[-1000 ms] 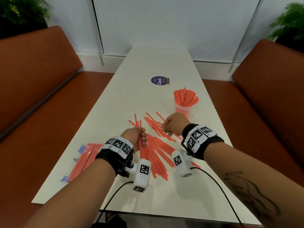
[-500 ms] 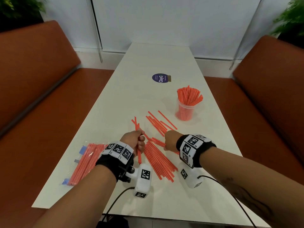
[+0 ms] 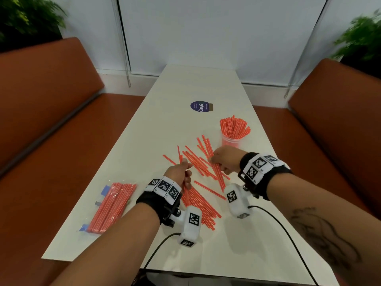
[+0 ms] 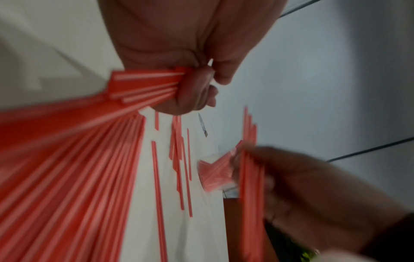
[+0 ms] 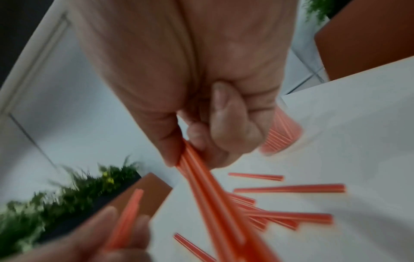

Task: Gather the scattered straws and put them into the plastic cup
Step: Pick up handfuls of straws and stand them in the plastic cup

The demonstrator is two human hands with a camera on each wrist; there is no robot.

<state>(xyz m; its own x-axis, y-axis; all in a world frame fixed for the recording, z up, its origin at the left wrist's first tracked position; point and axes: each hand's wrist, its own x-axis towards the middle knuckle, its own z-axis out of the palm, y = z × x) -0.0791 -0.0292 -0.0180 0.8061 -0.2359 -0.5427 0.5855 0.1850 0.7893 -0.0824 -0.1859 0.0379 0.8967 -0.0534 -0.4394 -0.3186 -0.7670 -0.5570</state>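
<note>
Orange-red straws (image 3: pixel 198 164) lie scattered across the middle of the white table (image 3: pixel 165 124). A clear plastic cup (image 3: pixel 231 142) stuffed with straws stands upright just beyond my right hand. My left hand (image 3: pixel 182 172) grips a fanned bundle of straws (image 4: pixel 143 85) whose near ends trail toward the table's front edge. My right hand (image 3: pixel 223 159) holds a few straws (image 5: pixel 215 191), thumb and curled fingers (image 5: pixel 221 113) closed round them, lifted above the table right of the left hand.
A plastic bag of straws (image 3: pixel 111 205) lies near the table's left front edge. A round dark sticker (image 3: pixel 200 106) sits farther up the table. Brown benches (image 3: pixel 47 104) flank both sides. Cables run from the wrist units off the front edge.
My right hand has moved away from the near pile toward the cup and now holds a few straws raised. The left hand keeps its bundle, almost in place.
</note>
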